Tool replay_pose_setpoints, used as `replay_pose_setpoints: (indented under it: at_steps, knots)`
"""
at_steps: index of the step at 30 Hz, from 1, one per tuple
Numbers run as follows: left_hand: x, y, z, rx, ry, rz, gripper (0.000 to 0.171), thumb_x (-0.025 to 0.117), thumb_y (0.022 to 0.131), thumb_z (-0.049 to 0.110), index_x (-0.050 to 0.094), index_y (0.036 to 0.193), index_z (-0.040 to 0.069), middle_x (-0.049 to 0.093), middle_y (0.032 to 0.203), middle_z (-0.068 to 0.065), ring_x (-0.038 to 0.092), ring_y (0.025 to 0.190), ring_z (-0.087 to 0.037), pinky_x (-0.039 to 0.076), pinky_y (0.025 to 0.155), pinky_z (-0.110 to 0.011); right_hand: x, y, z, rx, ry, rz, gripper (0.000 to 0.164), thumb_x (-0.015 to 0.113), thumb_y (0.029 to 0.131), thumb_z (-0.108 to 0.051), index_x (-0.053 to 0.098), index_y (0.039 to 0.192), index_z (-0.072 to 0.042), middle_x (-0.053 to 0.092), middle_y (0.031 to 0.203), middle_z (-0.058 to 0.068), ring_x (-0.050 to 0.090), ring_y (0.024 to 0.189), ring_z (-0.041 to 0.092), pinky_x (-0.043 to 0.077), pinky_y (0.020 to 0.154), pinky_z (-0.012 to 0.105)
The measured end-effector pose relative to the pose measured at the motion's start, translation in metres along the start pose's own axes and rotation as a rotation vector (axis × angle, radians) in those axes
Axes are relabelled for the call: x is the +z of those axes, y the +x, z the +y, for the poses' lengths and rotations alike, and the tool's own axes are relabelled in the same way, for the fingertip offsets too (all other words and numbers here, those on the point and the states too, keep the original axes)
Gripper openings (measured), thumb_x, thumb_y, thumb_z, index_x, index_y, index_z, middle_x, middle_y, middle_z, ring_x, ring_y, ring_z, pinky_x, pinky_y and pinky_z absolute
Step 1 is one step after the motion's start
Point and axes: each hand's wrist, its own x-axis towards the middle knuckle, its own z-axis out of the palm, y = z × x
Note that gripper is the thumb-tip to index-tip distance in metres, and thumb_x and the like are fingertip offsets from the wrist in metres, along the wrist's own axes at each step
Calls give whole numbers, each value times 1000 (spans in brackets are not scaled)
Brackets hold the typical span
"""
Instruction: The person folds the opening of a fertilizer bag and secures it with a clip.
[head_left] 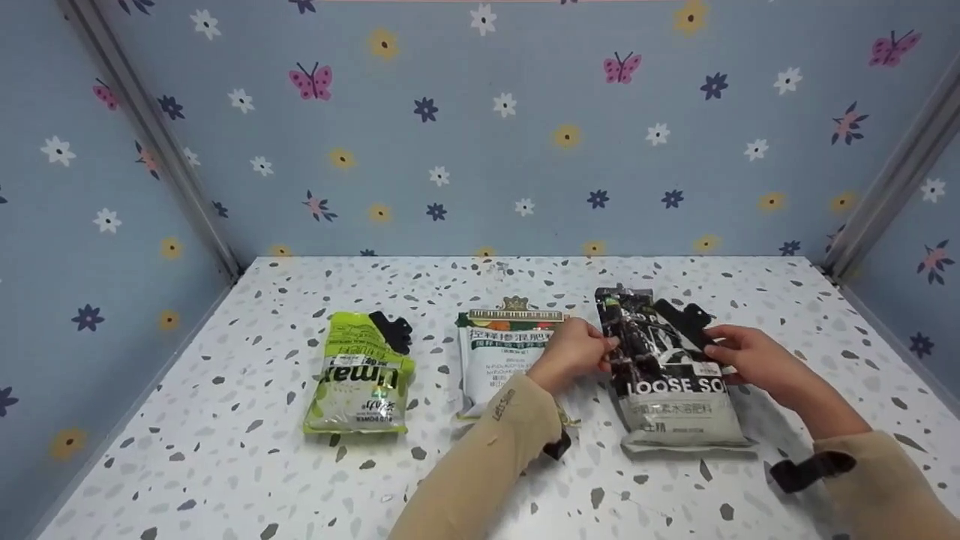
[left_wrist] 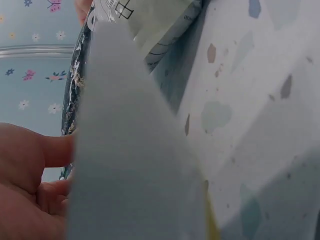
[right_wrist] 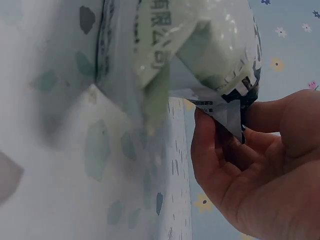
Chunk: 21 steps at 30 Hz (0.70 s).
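A black-and-grey bag (head_left: 679,420) lettered "LOOSE SO" lies at the right of the table, its upper corner folded over under a black clip (head_left: 686,321). At its left edge, my left hand (head_left: 574,352) pinches the bag between thumb and fingers. My right hand (head_left: 761,364) grips the opposite edge, just below the clip. In the right wrist view, the thumb and fingers of that hand (right_wrist: 260,165) pinch a flap of the bag (right_wrist: 220,55). The left wrist view shows the left hand (left_wrist: 25,180) at the bag's dark edge, partly hidden behind a blurred pale surface.
Left of the black bag lies a white bag (head_left: 487,367) with a piano-keyboard clip (head_left: 517,315) along its top; my left forearm partly covers it. Farther left is a lime-green bag (head_left: 356,405) with a black clip (head_left: 394,332). Flower-patterned walls (head_left: 465,150) enclose the speckled table (head_left: 247,420).
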Motion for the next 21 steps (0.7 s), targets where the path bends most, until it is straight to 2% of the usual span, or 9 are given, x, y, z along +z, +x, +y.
replay_pose_setpoints:
  at_steps: [4,9,14,18,21]
  knots:
    - [1,1,-1,-25,-38,3,20,71,93,16,67,76,8,64,67,-3,65,66,-19,52,64,-32,1,2,1,10,-11,-3,57,47,107,-19,26,149,12,32,147,39,44,128,49,52,92,48]
    - [3,3,0,-29,-30,26,19,72,92,17,65,76,9,64,71,-3,59,63,-15,53,68,-34,-1,4,2,24,-20,-8,56,47,107,-20,26,149,12,33,147,38,45,128,48,52,92,48]
    - [9,-1,-4,-49,-14,28,18,73,92,16,63,78,9,65,75,-4,61,60,-14,55,67,-32,1,2,11,72,3,-37,57,48,107,-20,26,149,12,39,142,36,55,117,36,52,91,46]
    - [11,-3,-7,-58,-18,24,15,74,91,17,62,92,7,63,79,-4,65,59,-16,56,64,-31,1,1,13,89,28,-48,58,49,106,-19,26,149,12,46,136,32,61,107,24,54,88,43]
    - [12,-3,-7,-71,-32,17,27,75,90,17,58,109,8,61,82,-3,66,60,-18,53,60,-31,-1,0,13,84,29,-49,58,50,106,-20,27,149,13,52,130,26,63,99,20,55,85,41]
